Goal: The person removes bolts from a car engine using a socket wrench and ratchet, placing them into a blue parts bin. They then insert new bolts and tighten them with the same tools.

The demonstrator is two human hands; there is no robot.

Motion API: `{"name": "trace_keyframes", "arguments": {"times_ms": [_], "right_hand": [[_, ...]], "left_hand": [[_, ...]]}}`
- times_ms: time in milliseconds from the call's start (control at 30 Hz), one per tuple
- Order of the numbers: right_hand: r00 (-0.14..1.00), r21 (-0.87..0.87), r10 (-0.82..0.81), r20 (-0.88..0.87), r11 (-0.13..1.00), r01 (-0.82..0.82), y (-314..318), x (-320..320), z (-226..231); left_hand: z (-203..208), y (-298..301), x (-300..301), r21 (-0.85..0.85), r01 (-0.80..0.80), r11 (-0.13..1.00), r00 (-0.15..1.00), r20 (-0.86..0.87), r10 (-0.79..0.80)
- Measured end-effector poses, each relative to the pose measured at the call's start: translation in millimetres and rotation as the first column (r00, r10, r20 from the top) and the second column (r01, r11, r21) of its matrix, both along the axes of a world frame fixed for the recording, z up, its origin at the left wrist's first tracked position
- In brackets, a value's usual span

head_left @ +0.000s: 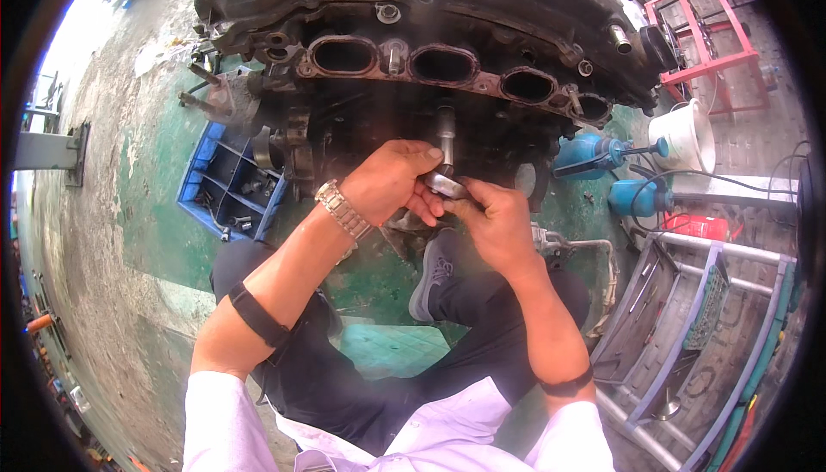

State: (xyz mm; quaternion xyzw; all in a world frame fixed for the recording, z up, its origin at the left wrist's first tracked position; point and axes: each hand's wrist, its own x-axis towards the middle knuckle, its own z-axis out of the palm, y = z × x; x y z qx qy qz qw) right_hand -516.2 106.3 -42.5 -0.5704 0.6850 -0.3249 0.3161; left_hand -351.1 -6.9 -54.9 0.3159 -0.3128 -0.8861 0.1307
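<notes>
A large dark engine point(430, 12) stands in front of me, with a row of oval intake ports along its near side. Below the ports, a socket on an extension point(446, 143) points into the engine's shadowed flank. It is fitted to the round head of a ratchet wrench point(445, 185). My left hand point(389, 181), with a metal watch at the wrist, is closed at the ratchet head, thumb against the extension. My right hand point(501, 224) grips the wrench beside the head; its fingers hide most of the handle. What the socket's far end meets is too dark to tell.
A blue divided parts tray point(185, 199) sits on the floor at left. To the right are a blue jack-like tool point(589, 155), a white bucket point(688, 135), a red metal frame point(718, 46) and a grey rack point(731, 257). My shoe point(430, 278) is beneath the engine.
</notes>
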Motion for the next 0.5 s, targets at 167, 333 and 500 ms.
{"name": "trace_keyframes", "arguments": {"times_ms": [167,333,500], "right_hand": [[0.956,-0.119,-0.010,-0.294,0.993,-0.026,-1,-10,7],[0.951,-0.163,-0.051,-0.306,0.987,0.001,-1,-10,21],[0.886,-0.236,-0.100,-0.453,0.972,-0.011,-1,-5,34]], "left_hand": [[0,2,-4,-0.046,0.014,0.999,1.000,0.019,-0.013],[5,3,-8,-0.163,0.058,0.985,0.996,0.081,-0.046],[8,4,-10,-0.145,0.073,0.987,0.995,0.085,-0.061]]}}
